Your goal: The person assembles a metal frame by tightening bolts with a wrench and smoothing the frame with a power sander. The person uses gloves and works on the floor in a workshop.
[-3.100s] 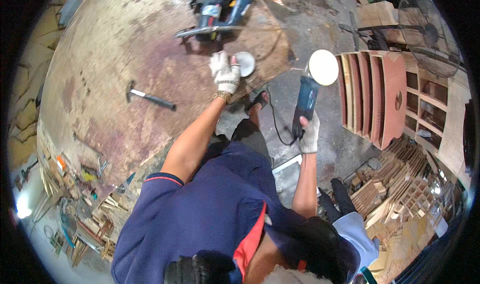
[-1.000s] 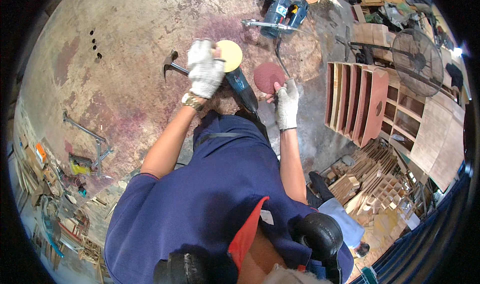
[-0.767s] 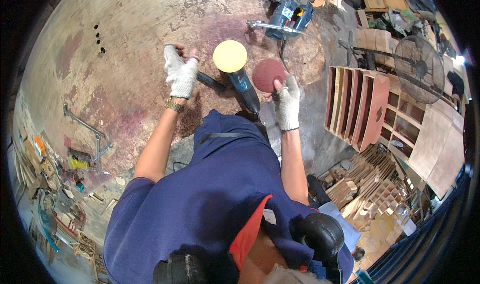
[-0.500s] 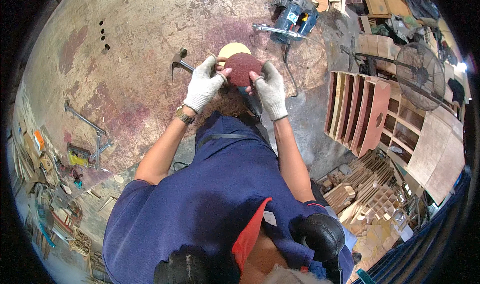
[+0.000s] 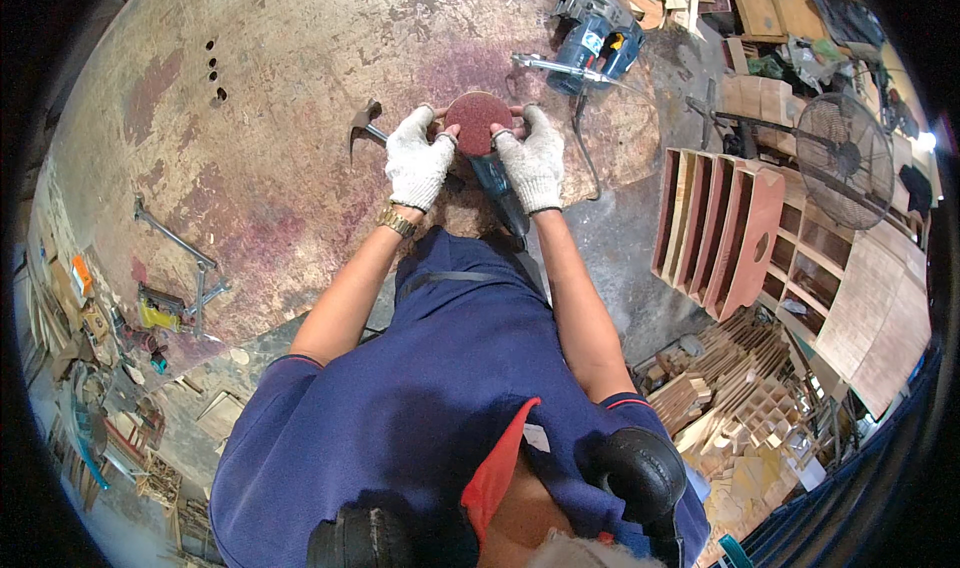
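Between my two gloved hands is a round, dark red sanding disc [image 5: 476, 120], its gritty face up. My left hand [image 5: 417, 160], in a white knit glove with bare fingertips, pinches its left edge. My right hand [image 5: 532, 158], gloved likewise, grips the right edge, thumb on top. A thin pale rim shows along the disc's top; the pale yellow round piece seen before is otherwise hidden beneath. Below the disc, the dark blue body of a hand power tool [image 5: 497, 190] runs toward me; its head is covered. Left of my left hand lies a claw hammer [image 5: 368, 121].
The worn worktable [image 5: 280, 98] has several dark holes [image 5: 213, 64]. At its far right sits a blue power tool [image 5: 583, 46] with a cord and a silver tool [image 5: 560, 66]. Wrenches [image 5: 170, 233] lie left. On the right stand a wooden rack [image 5: 740, 238] and a fan [image 5: 845, 158].
The sanding disc has moved slightly up and left, now covering nearly all of the pale yellow round piece. Both hands have shifted with it, still gripping its edges.
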